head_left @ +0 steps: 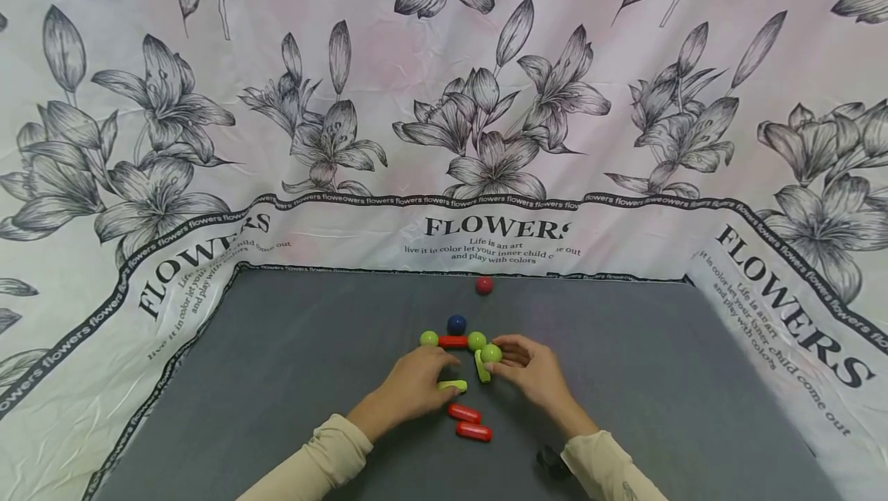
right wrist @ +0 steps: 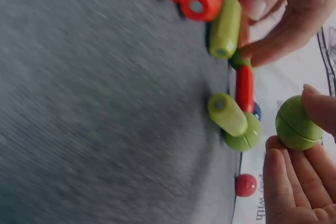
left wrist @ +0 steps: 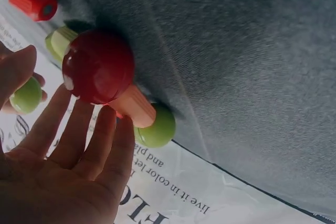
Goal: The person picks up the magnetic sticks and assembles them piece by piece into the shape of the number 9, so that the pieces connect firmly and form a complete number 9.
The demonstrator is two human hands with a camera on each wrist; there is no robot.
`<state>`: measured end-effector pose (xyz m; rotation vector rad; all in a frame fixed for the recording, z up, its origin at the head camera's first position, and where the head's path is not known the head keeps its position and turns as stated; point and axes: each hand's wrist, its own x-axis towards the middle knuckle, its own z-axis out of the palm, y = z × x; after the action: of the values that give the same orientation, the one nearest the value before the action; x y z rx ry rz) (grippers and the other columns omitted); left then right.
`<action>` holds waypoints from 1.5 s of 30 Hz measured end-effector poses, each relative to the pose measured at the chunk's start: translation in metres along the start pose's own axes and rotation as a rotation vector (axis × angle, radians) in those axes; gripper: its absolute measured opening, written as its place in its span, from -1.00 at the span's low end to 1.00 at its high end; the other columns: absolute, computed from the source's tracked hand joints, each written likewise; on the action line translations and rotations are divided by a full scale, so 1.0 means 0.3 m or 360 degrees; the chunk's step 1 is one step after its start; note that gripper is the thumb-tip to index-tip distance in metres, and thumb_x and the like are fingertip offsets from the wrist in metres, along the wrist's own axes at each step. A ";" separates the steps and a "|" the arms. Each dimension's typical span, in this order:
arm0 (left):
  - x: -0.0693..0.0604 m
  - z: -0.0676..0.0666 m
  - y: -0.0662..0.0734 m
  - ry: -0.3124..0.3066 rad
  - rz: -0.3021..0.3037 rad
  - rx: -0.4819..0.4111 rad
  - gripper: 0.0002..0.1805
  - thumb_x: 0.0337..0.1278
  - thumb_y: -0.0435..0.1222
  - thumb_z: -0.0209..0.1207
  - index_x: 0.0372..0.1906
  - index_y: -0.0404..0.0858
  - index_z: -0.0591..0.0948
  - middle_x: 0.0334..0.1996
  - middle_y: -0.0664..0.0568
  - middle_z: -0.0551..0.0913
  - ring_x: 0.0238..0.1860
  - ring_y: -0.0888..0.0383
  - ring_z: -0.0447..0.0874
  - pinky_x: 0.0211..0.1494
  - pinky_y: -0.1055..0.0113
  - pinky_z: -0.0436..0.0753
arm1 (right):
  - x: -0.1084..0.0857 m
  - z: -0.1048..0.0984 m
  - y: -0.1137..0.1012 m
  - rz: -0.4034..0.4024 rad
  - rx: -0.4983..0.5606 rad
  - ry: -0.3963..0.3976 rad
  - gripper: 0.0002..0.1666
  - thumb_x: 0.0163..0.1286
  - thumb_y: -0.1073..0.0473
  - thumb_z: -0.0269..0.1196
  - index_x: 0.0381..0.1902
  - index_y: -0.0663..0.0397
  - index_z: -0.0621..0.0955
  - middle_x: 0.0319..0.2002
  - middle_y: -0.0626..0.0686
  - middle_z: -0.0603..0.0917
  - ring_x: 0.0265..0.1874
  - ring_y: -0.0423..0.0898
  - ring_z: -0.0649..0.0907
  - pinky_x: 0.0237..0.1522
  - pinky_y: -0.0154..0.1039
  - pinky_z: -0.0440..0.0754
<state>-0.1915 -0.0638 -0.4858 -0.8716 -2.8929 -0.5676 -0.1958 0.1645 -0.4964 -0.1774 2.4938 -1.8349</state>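
The left hand (head_left: 411, 387) hovered at left, its fingers nearly straight beside a red ball (left wrist: 98, 65); the right hand (head_left: 533, 374) pinched a green ball (head_left: 491, 354) between thumb and fingers, right of a green stick (head_left: 482, 368).

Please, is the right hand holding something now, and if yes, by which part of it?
Yes, the right hand holds a green ball by its opposite sides, between thumb and fingers.

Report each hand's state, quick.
Left hand: open, right by a red ball.
Right hand: closed, pinching a green ball between thumb and fingers.
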 end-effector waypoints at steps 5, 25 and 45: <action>0.000 0.013 -0.004 -0.0011 0.0080 0.0037 -0.66 -0.01 -0.15 0.46 -0.09 -0.15 0.76 -0.20 0.10 0.77 -0.09 0.16 0.66 -0.01 0.27 0.63 | -0.027 0.015 0.017 -0.0009 -0.0017 -0.0071 -0.49 0.13 0.27 0.52 0.05 0.27 0.66 -0.01 0.28 0.75 -0.06 0.02 0.79 -0.08 -0.36 0.71; -0.011 0.034 -0.018 -0.0047 0.0150 0.0124 -0.81 0.05 -0.26 0.42 -0.18 -0.10 0.78 -0.31 0.15 0.74 -0.31 0.23 0.48 -0.25 0.38 0.48 | -0.053 0.085 0.029 -0.0024 -0.0217 -0.0089 -0.48 0.05 0.25 0.56 0.01 0.23 0.68 -0.06 0.20 0.78 -0.11 0.04 0.78 -0.20 -0.37 0.72; -0.028 0.010 -0.004 -0.0097 0.0065 0.0039 -0.81 0.10 -0.33 0.39 -0.16 -0.10 0.76 -0.29 0.14 0.71 -0.20 0.19 0.61 -0.07 0.28 0.60 | -0.067 0.100 0.029 -0.0185 -0.0426 -0.0127 -0.54 0.12 0.24 0.52 0.01 0.11 0.68 -0.05 0.11 0.77 -0.19 -0.01 0.80 -0.20 -0.35 0.72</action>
<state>-0.1848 -0.0680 -0.4905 -0.9584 -2.9218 -0.5103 -0.1734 0.1410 -0.5143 -0.4040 2.7144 -1.4872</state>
